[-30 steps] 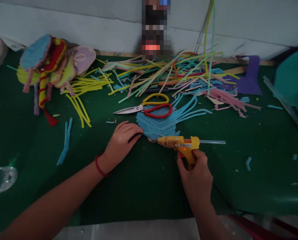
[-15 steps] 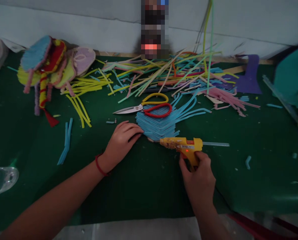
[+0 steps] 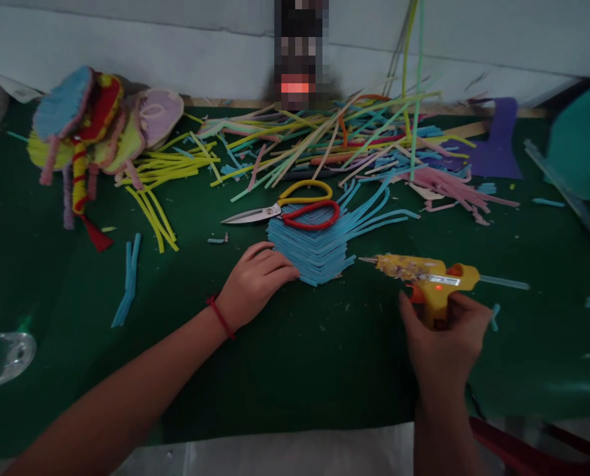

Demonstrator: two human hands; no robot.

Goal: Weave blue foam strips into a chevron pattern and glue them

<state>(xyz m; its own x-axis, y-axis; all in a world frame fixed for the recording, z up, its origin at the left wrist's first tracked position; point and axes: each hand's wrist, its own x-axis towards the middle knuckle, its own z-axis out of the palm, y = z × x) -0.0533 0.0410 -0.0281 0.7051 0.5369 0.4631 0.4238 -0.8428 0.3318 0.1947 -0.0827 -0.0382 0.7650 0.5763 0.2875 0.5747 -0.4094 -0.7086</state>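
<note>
A flat piece of light blue pipe cleaners (image 3: 319,254), laid side by side in a V pattern with loose ends fanning to the right, lies mid-table. On its lower left edge rests my left hand (image 3: 261,281), its fingers stretched out flat against the strips; what is under the fingertips is hidden. To the right, my right hand (image 3: 446,344) grips a yellow hot glue gun (image 3: 413,272) by the handle. Its nozzle points left, just off the blue piece's right edge. A clear glue stick sticks out behind, and a red light glows. Scissors (image 3: 285,206) with yellow and red handles lie across the blue piece's top.
Many coloured pipe cleaners (image 3: 314,149) are heaped along the wall. Fuzzy round craft pieces (image 3: 101,125) stand back left. Yellow (image 3: 150,218) and blue strips (image 3: 129,281) lie left. A clear plastic object (image 3: 4,360) sits at the left edge, purple sheet (image 3: 493,149) at back right.
My right hand has carried the glue gun rightward, away from the blue piece's lower edge. My left hand has slid slightly right along that edge, fingers now flatter on it.
</note>
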